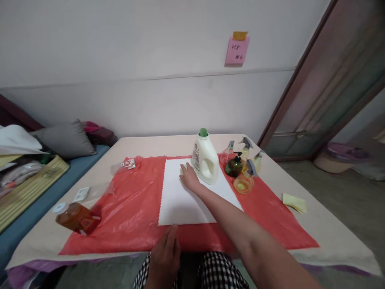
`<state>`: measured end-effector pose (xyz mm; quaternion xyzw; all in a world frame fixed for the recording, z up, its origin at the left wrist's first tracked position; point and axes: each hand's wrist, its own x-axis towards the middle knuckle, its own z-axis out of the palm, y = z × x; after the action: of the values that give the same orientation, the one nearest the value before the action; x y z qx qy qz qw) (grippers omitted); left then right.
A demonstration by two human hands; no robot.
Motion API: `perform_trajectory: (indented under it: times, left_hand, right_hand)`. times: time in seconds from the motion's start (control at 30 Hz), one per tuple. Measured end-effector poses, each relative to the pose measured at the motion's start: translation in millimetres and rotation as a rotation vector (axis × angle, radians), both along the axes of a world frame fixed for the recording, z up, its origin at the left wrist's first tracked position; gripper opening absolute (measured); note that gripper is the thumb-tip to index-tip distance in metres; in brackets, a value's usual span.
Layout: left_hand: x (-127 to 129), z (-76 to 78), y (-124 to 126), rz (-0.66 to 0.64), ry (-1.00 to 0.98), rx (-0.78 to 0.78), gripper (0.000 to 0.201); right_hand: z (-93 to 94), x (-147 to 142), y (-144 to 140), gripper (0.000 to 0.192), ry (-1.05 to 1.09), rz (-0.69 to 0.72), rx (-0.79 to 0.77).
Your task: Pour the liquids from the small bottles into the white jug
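Note:
My right hand (pixel 190 177) reaches forward over a white sheet (pixel 183 204) with a scalloped edge. Its fingers press on a small pale yellow piece (pixel 182 170), mostly covered by them; whether it is cloth or paper I cannot tell. Just right of these fingers a cream detergent bottle (pixel 209 162) with a green cap stands upright on the sheet. My left hand (pixel 165 257) rests at the table's near edge, above my knee, fingers stretched out together with nothing in them.
Red plastic film (pixel 135 204) covers the middle of the table. A jar of amber liquid (pixel 77 217) lies at the left. At the right stand a dark pump bottle (pixel 234 165) and several clear spray bottles (pixel 244 182). A folded yellow stack (pixel 294 202) lies near the right edge.

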<state>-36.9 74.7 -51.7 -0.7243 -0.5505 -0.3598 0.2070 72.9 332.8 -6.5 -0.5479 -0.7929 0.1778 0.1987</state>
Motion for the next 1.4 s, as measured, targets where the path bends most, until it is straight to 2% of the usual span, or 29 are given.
perform_trajectory:
  times: [0.1, 0.2, 0.3, 0.37, 0.47, 0.6, 0.7, 0.8, 0.9, 1.0, 1.1, 1.23, 1.4]
  left_hand:
    - [-1, 1.2, 2, -0.012, -0.002, 0.009, 0.030]
    - [-1, 1.7, 3, -0.013, -0.008, -0.006, 0.030]
    - [-2, 0.7, 1, -0.005, -0.019, -0.030, 0.030]
    - [-2, -1.4, 0, -0.007, -0.029, -0.043, 0.031]
    - [-3, -5.6, -1, -0.017, -0.054, -0.067, 0.035]
    - [-2, -8.3, -1, -0.010, -0.071, -0.092, 0.038]
    - [0, -7.1, -2, -0.011, -0.070, -0.092, 0.037]
    - [2, -5.8, -3, -0.027, -0.048, -0.076, 0.033]
    - [3, -6.2, -5, -0.006, -0.045, -0.073, 0.030]
    - [3, -7.7, -5, 0.010, -0.058, -0.056, 0.028]
    - [3, -8.8, -3, -0.007, -0.075, -0.049, 0.028]
    - [2, -10.2, 1, -0.019, -0.085, -0.059, 0.030]
    - [-1, -13.0, 2, 0.004, -0.109, -0.052, 0.030]
  right_hand:
    - [-9.2, -20, 29, 0.049, -0.037, -0.046, 0.007]
    - [-14.0, -25, 38, 0.038, -0.060, -0.060, 0.007]
    - [-10.2, -20, 24, 0.031, -0.052, -0.033, 0.042]
    - [-6.0, -10, 1, 0.029, -0.025, 0.007, 0.092]
    - [-6.2, 20, -48, 0.037, 0.033, 0.058, 0.161]
    - [-19.0, 92, -111, 0.038, 0.092, -0.068, 0.188]
    - [-24.2, 145, -139, 0.037, 0.106, -0.195, 0.176]
    - [-19.5, 168, -152, 0.038, 0.108, -0.225, 0.162]
    - [-11.4, 153, -158, 0.036, 0.106, -0.125, 0.145]
    - [-8.3, 116, -161, 0.033, 0.101, 0.027, 0.118]
    - [-10.4, 74, -152, 0.034, 0.098, 0.146, 0.094]
    - [-11.4, 19, -110, 0.034, 0.110, 0.204, 0.074]
    - [-3.1, -36, -56, 0.035, 0.191, 0.137, 0.119]
